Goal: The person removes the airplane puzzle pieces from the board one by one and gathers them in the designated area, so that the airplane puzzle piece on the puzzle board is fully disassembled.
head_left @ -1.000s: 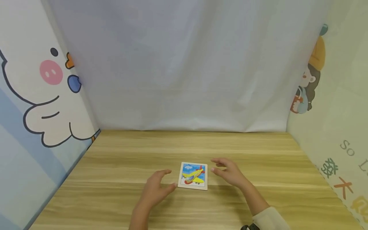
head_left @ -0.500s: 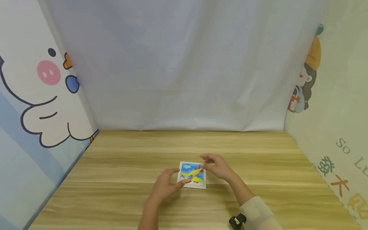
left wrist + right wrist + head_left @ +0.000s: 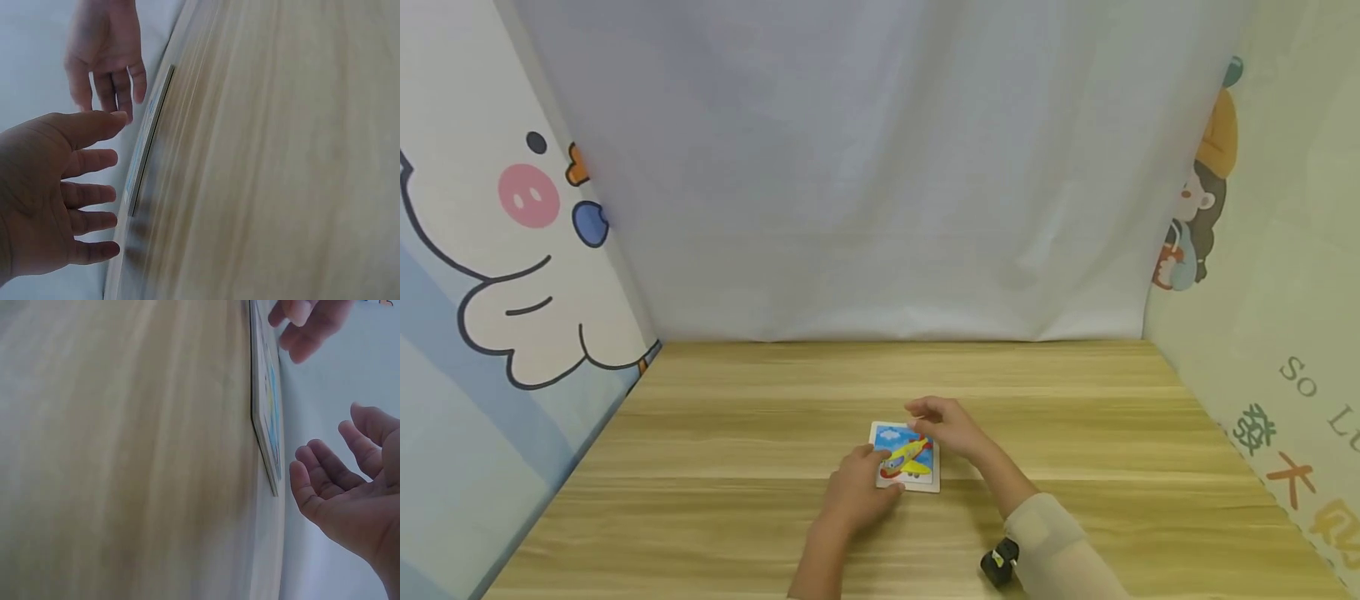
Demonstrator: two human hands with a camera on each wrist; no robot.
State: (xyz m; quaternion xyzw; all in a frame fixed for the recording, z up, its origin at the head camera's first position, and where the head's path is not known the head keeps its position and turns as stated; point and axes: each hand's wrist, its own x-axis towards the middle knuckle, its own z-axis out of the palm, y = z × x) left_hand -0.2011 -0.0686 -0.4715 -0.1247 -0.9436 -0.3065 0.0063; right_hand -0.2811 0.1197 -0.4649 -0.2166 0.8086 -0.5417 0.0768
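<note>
Picture board [image 3: 906, 452]: square, pale-edged, lying flat on the wood-grain table [image 3: 730, 467], face up. Its picture shows a yellow aeroplane with red parts on blue, a white cloud above it. All positions below are relative to the board.

Left hand [image 3: 859, 490]: at the board's near left corner, partly covering it from the head view. Fingers extended and spread, gripping nothing; a gap to the board shows in the left wrist view.

Right hand [image 3: 949, 427]: at the far right corner, fingers loosely bent, grip empty; it also stands off the board's face in the right wrist view.

Pale sleeve [image 3: 1060, 537]: near side, to the right, a small black device [image 3: 998, 563] beside its cuff. White curtain [image 3: 880, 183]: well beyond the board.
</note>
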